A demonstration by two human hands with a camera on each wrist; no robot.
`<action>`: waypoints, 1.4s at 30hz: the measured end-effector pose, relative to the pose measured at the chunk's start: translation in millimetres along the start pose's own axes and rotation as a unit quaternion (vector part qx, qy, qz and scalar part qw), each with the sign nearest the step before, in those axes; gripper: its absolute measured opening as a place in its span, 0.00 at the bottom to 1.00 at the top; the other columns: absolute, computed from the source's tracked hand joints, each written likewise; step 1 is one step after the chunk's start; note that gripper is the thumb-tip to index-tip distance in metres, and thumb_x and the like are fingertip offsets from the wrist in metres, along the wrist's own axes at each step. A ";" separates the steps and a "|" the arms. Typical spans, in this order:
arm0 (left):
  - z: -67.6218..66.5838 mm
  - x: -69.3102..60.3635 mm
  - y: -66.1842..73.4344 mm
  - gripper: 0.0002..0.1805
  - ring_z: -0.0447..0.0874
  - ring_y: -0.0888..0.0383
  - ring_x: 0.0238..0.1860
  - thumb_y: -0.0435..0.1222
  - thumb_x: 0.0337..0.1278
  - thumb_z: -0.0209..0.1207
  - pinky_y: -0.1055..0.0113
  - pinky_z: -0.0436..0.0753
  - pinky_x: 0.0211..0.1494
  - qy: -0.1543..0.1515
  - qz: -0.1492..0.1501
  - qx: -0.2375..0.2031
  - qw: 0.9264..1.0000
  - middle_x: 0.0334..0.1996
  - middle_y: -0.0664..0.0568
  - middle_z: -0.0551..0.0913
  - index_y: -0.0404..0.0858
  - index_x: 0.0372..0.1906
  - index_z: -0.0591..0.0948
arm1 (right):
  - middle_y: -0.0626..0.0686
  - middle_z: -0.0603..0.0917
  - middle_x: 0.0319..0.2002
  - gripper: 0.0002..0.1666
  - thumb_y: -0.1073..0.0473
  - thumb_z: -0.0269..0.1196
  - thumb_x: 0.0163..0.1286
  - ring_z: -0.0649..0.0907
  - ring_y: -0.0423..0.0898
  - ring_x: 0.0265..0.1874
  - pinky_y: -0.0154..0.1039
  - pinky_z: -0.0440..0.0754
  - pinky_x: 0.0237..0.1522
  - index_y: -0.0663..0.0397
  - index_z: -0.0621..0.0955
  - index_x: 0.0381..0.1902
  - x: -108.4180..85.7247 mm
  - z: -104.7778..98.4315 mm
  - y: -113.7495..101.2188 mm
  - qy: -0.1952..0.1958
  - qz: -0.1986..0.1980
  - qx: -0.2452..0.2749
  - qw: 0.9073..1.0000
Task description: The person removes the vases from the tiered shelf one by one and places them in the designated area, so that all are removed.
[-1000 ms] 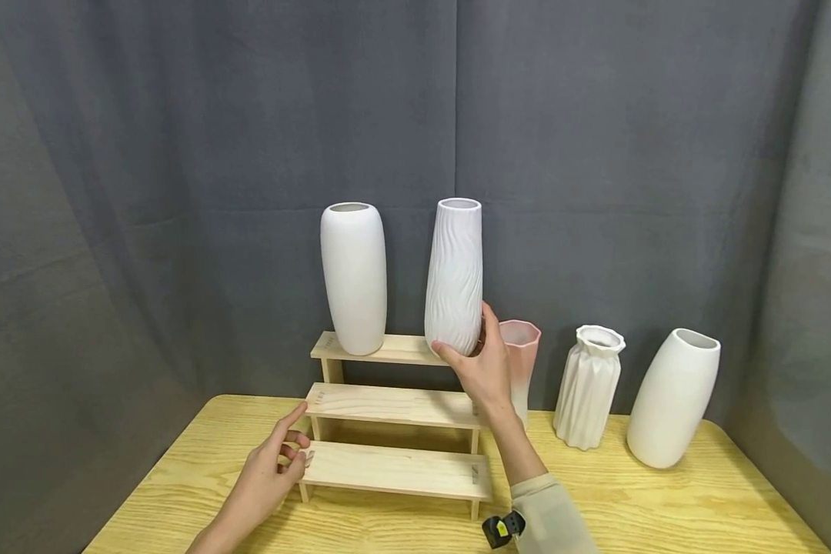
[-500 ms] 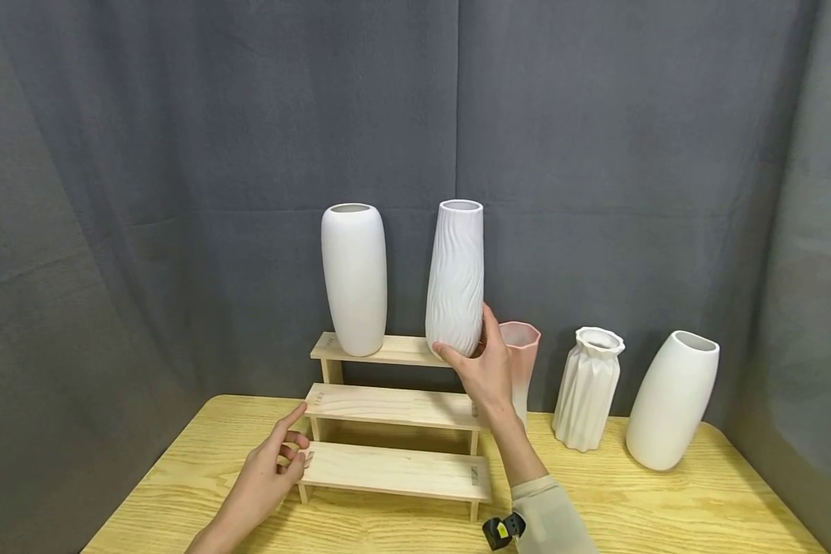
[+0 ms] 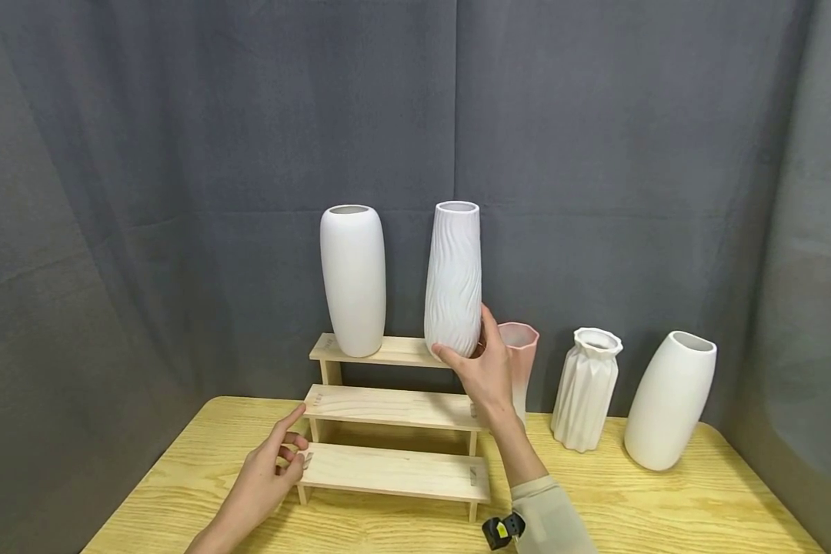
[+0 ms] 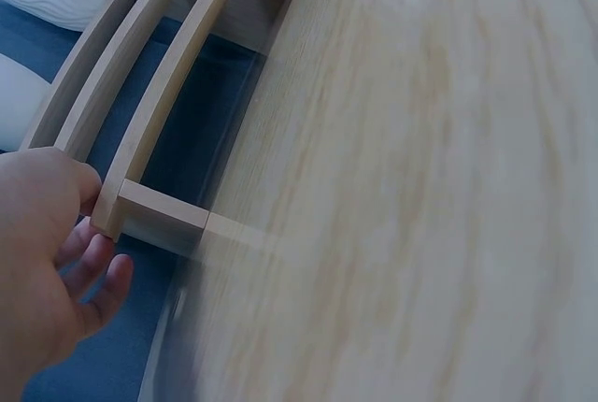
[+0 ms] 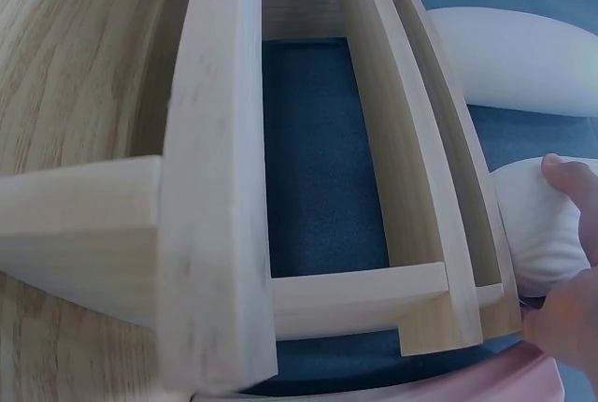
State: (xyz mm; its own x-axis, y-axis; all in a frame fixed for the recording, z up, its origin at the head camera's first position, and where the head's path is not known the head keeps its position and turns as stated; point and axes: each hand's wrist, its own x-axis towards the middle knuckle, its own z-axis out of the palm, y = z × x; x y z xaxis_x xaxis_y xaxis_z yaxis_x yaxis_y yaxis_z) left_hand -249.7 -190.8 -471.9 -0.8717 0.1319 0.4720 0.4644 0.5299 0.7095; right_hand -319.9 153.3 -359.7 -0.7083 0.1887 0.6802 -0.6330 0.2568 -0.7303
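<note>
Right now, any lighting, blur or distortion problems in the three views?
Head: fairly even light, ridges legible on the wavy vase, shadow under the middle shelf; left wrist: tabletop hazy and soft, shelf boards bowed, probably lens distortion; right wrist: shelf boards bowed too, curtain blue-tinted, though grey in head view.

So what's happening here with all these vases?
A person's right hand grips a tall white wavy-ridged vase low down, at the right of the top step of a pale wooden stand. The left hand touches the stand's left end. A smooth white vase also stands on that step. To the stand's right, on the yellowish wooden table, are a pink and white vase, a pleated white vase and a slant-rimmed white vase.
</note>
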 end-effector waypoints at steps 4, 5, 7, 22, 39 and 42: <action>-0.3 -0.6 0.2 0.42 0.77 0.57 0.34 0.20 0.63 0.59 0.67 0.80 0.32 0.003 0.004 0.004 1.000 0.42 0.53 0.80 0.52 0.78 0.64 | 0.55 0.81 0.58 0.55 0.61 0.82 0.52 0.82 0.50 0.52 0.52 0.80 0.51 0.46 0.68 0.75 -0.1 0.8 -1.2 0.001 -0.006 0.001 1.000; -0.5 -0.7 0.5 0.42 0.77 0.57 0.35 0.21 0.63 0.59 0.67 0.80 0.32 0.004 0.005 0.005 1.000 0.42 0.53 0.80 0.52 0.78 0.64 | 0.54 0.80 0.58 0.54 0.61 0.82 0.52 0.82 0.49 0.52 0.52 0.80 0.51 0.46 0.68 0.75 -0.2 1.1 -1.6 0.002 -0.007 0.002 1.000; -0.6 -0.8 0.7 0.42 0.78 0.57 0.35 0.21 0.63 0.59 0.67 0.80 0.33 0.006 0.007 0.009 1.000 0.42 0.53 0.81 0.52 0.78 0.64 | 0.54 0.80 0.58 0.54 0.61 0.82 0.52 0.82 0.49 0.52 0.52 0.80 0.51 0.47 0.69 0.75 -0.5 1.7 -2.2 0.005 -0.008 0.003 1.000; 1.0 -2.6 0.1 0.42 0.78 0.57 0.35 0.22 0.64 0.59 0.66 0.80 0.33 -0.003 -0.005 0.006 1.000 0.44 0.53 0.80 0.53 0.79 0.63 | 0.54 0.81 0.59 0.54 0.61 0.83 0.49 0.82 0.49 0.53 0.53 0.81 0.50 0.49 0.70 0.74 -5.7 5.3 -1.1 0.021 -0.021 0.004 1.000; 2.3 -2.9 1.1 0.43 0.78 0.57 0.34 0.20 0.62 0.59 0.67 0.80 0.32 0.002 0.003 0.006 1.000 0.43 0.53 0.80 0.52 0.78 0.64 | 0.54 0.81 0.58 0.54 0.61 0.83 0.50 0.82 0.49 0.52 0.54 0.81 0.50 0.48 0.70 0.73 -3.7 0.8 -12.1 0.019 -0.041 0.015 0.999; 2.1 -2.8 2.6 0.43 0.77 0.57 0.34 0.20 0.62 0.59 0.67 0.80 0.32 0.000 0.000 0.004 1.000 0.42 0.53 0.80 0.52 0.78 0.64 | 0.55 0.80 0.59 0.54 0.64 0.83 0.50 0.82 0.50 0.54 0.54 0.80 0.52 0.50 0.70 0.73 -4.8 -0.3 -20.8 0.018 -0.037 0.019 0.999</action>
State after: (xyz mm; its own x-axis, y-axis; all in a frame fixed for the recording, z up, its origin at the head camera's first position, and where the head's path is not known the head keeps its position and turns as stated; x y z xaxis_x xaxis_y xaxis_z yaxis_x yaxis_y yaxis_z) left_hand -246.4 -188.0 -472.5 -0.8721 0.1320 0.4711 0.4625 0.5365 0.7059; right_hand -303.3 147.3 -347.7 -0.6476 0.2046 0.7340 -0.6952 0.2356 -0.6791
